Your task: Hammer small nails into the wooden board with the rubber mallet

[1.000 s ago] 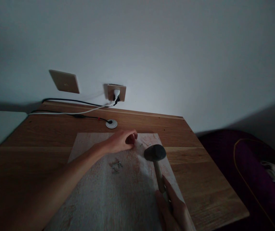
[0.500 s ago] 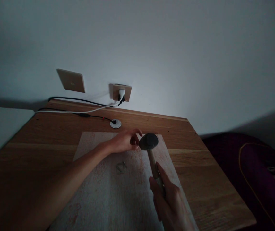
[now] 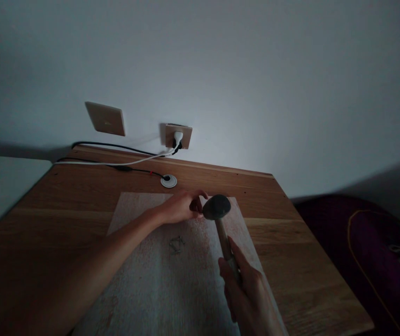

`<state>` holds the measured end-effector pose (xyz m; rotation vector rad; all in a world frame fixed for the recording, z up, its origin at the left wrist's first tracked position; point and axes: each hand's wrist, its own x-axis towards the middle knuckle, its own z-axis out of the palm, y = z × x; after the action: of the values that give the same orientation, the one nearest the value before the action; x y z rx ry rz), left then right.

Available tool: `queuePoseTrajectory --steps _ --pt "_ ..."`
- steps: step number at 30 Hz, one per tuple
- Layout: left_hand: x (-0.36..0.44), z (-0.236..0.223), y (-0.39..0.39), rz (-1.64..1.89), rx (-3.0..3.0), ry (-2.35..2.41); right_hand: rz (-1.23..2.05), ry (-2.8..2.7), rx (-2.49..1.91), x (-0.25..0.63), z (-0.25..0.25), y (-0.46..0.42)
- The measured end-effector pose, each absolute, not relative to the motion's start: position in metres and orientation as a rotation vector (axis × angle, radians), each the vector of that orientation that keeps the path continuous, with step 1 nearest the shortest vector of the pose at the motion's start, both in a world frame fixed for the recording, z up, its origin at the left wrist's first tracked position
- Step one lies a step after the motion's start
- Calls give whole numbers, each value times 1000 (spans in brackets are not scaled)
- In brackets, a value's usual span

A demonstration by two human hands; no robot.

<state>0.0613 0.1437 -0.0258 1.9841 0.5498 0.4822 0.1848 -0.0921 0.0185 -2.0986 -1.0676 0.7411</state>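
Observation:
My right hand [image 3: 247,289] is wrapped round the wooden handle of a mallet [image 3: 216,207] with a dark, rounded head. The mallet head is beside the fingertips of my left hand [image 3: 185,206], over the far part of a pale, worn board [image 3: 157,284]. My left hand is closed, thumb and forefinger curled towards each other; what they pinch, if anything, is too small and dark to make out. Several small metal nails or screws [image 3: 176,244] lie loosely on the board, nearer to me than my left hand.
The board lies on a wooden desk [image 3: 308,275] against a white wall. A socket with plugs [image 3: 178,136] and a blank wall plate [image 3: 105,119] are behind it. Cables [image 3: 129,162] cross the back edge to a round grommet [image 3: 168,181]. Purple fabric [image 3: 357,242] is at the right.
Both hands and the mallet stay almost in place, the mallet head still next to my left fingertips. The whole view has shifted very slightly.

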Motion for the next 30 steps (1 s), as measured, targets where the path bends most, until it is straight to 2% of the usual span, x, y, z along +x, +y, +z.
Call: queuePoseTrajectory --steps 19,30 --pt "60 -23 143 505 1985 529 691 -1069 -2095 180 10 -91" --pt "61 -32 146 540 1940 502 693 -1051 -2087 181 24 -96"
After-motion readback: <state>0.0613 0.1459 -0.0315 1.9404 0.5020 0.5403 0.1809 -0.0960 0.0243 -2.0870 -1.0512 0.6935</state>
